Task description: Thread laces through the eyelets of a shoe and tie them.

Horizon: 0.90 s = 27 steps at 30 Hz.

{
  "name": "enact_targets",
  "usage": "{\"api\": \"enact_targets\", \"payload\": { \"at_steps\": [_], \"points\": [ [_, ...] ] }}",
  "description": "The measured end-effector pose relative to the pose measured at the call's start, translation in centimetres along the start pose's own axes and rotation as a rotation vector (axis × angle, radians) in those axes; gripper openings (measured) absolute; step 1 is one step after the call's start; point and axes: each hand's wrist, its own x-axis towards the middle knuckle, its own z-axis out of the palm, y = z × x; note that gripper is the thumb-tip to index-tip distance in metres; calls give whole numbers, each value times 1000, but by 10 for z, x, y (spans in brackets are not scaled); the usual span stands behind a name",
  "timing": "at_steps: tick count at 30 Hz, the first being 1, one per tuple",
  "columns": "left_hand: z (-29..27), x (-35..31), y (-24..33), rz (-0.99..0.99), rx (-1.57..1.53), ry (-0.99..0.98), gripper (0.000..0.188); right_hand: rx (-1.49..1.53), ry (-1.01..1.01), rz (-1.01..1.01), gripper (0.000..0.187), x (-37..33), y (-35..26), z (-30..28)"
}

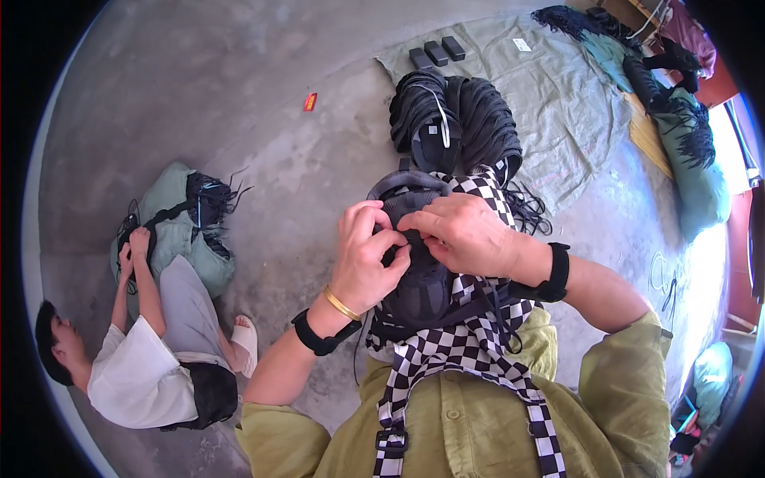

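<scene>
A black shoe [418, 296] lies on my lap over a black-and-white checkered apron [434, 350], its padded collar pointing away from me and its toe toward me. My left hand [368, 253] is closed at the shoe's left side, thumb and fingers bent at the lacing area. From the right, my right hand [458, 233] pinches at the same spot, apparently on a black shoelace; the fingertips hide most of it. Loose black laces [500, 312] hang beside the shoe on the right. Just beyond the shoe sit bundled rows of black shoe parts [482, 119] with a white strap.
At the left, a seated person [143, 366] works over a green sack [179, 231] with black laces. A grey-green sheet [558, 103] on the concrete floor bears several dark blocks [436, 53]. More green sacks [689, 175] with black strands line the right. A small red packet [310, 102] lies farther off.
</scene>
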Motion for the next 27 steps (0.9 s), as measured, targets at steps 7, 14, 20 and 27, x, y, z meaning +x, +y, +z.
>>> {"api": "enact_targets", "payload": {
  "at_steps": [7,14,20,27],
  "points": [
    [-10,7,-3,117,52,-104,15,31,-61,-8,13,-5,8,1],
    [-21,28,-1,1,123,-260,16,-95,-87,10,8,-7,-4,5],
    [-14,28,12,-93,170,-349,12,-239,-76,-37,18,-5,-14,6],
    [-20,2,29,35,462,-64,15,-586,-231,-103,17,-14,-39,-35]
  ]
}}
